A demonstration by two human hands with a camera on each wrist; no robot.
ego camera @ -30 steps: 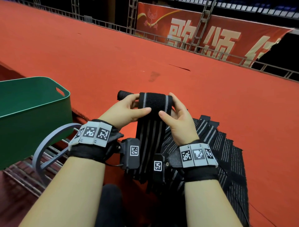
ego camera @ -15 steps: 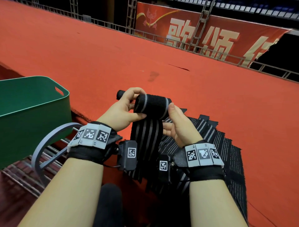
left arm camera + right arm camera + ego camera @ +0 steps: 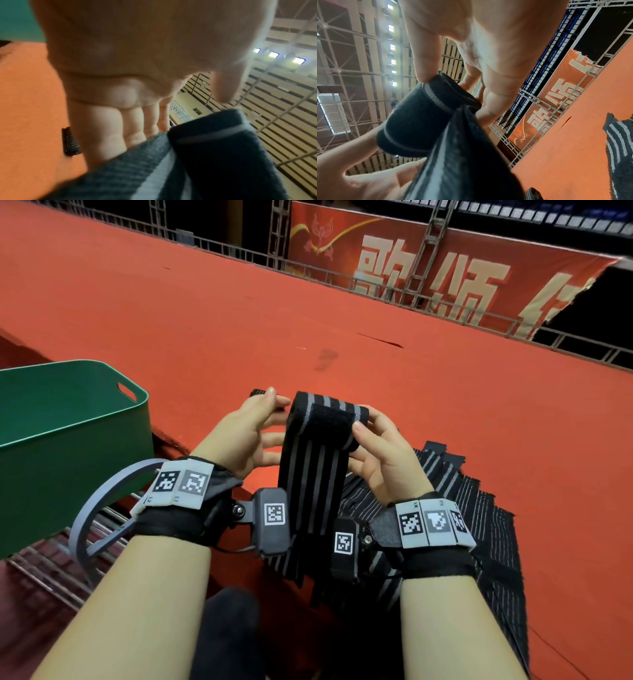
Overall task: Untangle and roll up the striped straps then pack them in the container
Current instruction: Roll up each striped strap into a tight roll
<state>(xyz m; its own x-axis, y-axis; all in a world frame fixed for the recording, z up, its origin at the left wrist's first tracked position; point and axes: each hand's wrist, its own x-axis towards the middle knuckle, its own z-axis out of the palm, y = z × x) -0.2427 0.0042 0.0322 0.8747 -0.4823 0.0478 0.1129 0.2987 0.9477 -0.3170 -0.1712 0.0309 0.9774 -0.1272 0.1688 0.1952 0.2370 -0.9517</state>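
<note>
- Since half a second back, the roll (image 3: 327,419) has gained another turn: stripes now face up and your left hand (image 3: 245,436) has let go, fingers spread loosely beside it.
- Your right hand (image 3: 383,455) pinches the roll's right end, thumb on top, probably so the coil stays tight while the left resets.
- Loose tail of the striped strap (image 3: 313,491) hangs down frame centre between your wrists, which keeps it straight for winding.
- Remaining straps (image 3: 479,518) sit fanned out at lower right on the red carpet (image 3: 445,392).
- Green container (image 3: 72,440) waits at the left edge, within easy reach for dropping it in.
- One small finished roll (image 3: 70,142) lies on the carpet behind your left fingers.
</note>
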